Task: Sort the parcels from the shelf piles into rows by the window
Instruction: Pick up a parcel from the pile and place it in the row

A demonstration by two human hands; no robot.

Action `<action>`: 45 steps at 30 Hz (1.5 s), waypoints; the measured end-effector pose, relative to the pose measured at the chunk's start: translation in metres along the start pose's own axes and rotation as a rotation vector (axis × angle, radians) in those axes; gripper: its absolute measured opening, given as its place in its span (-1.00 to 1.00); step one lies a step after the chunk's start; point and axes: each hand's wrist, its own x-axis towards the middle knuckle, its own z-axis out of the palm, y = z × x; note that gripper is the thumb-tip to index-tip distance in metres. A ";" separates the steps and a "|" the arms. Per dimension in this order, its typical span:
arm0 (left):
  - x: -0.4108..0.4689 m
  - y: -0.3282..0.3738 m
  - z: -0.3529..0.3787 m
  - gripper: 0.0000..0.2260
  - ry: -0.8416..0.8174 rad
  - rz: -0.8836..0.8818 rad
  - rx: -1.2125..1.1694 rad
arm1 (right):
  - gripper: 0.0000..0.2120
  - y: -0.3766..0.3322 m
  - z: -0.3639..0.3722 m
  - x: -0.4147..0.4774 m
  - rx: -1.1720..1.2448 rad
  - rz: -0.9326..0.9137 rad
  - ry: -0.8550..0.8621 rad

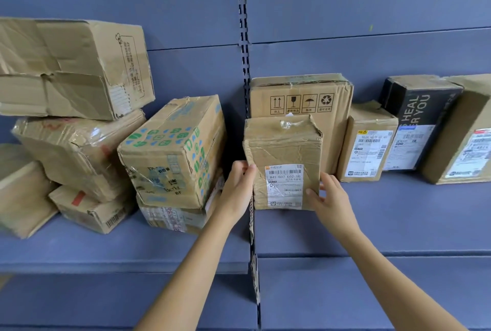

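1. Two bare arms reach up from the bottom toward the blue shelf (398, 211).
2. The left hand (240, 184) holds the left edge of a small brown parcel (283, 144). Its thumb lies on the front, and its fingers curl round the side.
3. The right hand (329, 198) holds the right edge of the same parcel. Its thumb presses on the front beside the white label (285, 184). Its fingers are nearly straight and reach round the side.
4. The small brown parcel stands upright on the shelf, just to the right of the dark post with holes (243, 38).
5. Right behind it stands a taller box with four little pictures (300, 97) on its front.
6. To the right, more parcels stand in a row: a brown box with a label (369, 144), then a black box with white letters (417, 118), then a big brown box (462, 131) at the edge.
7. Left of the post, a box with green and blue prints (172, 150) sits tilted on top of a flat box (172, 217).
8. Further left is a pile. A big dented box (71, 65) is on top, a shiny taped box (74, 150) is under it, and a box with a red mark (90, 208) lies at the bottom.
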 end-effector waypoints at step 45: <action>-0.236 -0.043 -0.303 -0.72 0.721 0.091 0.561 | -0.80 -0.289 0.248 -0.138 0.247 -0.595 -0.540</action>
